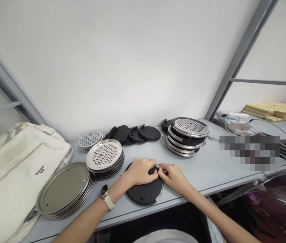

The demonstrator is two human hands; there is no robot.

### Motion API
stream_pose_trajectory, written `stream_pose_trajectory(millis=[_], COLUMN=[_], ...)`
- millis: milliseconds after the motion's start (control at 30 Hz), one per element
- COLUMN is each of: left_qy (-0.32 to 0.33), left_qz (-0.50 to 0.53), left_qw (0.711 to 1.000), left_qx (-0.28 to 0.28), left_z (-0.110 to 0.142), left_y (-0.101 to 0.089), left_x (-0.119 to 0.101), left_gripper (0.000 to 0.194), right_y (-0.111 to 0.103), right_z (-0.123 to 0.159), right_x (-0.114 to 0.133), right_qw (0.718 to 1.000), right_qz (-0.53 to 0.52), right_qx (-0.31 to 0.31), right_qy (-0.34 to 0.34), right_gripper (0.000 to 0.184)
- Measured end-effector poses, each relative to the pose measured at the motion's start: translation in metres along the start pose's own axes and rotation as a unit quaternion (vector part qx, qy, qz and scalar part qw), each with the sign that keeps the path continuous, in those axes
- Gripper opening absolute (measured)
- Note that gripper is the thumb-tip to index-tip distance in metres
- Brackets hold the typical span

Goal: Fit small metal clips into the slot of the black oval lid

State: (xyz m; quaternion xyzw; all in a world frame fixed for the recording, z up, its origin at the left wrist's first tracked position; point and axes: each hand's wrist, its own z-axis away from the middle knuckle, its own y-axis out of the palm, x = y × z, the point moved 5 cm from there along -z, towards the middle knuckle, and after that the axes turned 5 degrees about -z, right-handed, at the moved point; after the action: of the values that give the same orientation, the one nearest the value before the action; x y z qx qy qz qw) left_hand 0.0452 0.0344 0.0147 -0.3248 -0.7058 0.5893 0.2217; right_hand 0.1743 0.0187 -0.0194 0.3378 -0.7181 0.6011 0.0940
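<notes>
A round black disc with a metal rim (144, 193) lies flat on the grey table (208, 172) in front of me. My left hand (139, 171) rests on its top edge with fingers curled, pinching a small black tab (154, 169). My right hand (172, 175) meets it from the right, fingertips pinched on a small thing at the same tab, perhaps a thin wire ring. A watch sits on my left wrist.
Left of the disc stand a stack of perforated metal discs (104, 158) and a stack of plain metal trays (65, 189). Black discs (135, 133) lean by the wall, and an assembled stack (187, 135) stands at the right. A cream bag (11, 168) lies far left, cables far right.
</notes>
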Motion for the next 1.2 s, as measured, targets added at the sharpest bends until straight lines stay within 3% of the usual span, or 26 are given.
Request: stream_pose_trajectory(millis=[433,1200], left_qy=[-0.007,-0.013], left_qz=[-0.009,-0.007], left_qw=[1.000,1.000], left_qx=[0.006,0.023], left_z=[-0.0009,-0.0006], left_y=[-0.0024,-0.0030], left_x=[-0.0013,-0.0022], left_gripper=[0.012,0.011], right_y=[0.0035,0.0024], right_z=[-0.0011,-0.0013], right_x=[0.0014,0.0032], right_qw=[0.999,0.999], right_qz=[0.037,0.034], right_qx=[0.024,0.010], right_qy=[-0.016,-0.015], right_gripper=[0.034,0.032])
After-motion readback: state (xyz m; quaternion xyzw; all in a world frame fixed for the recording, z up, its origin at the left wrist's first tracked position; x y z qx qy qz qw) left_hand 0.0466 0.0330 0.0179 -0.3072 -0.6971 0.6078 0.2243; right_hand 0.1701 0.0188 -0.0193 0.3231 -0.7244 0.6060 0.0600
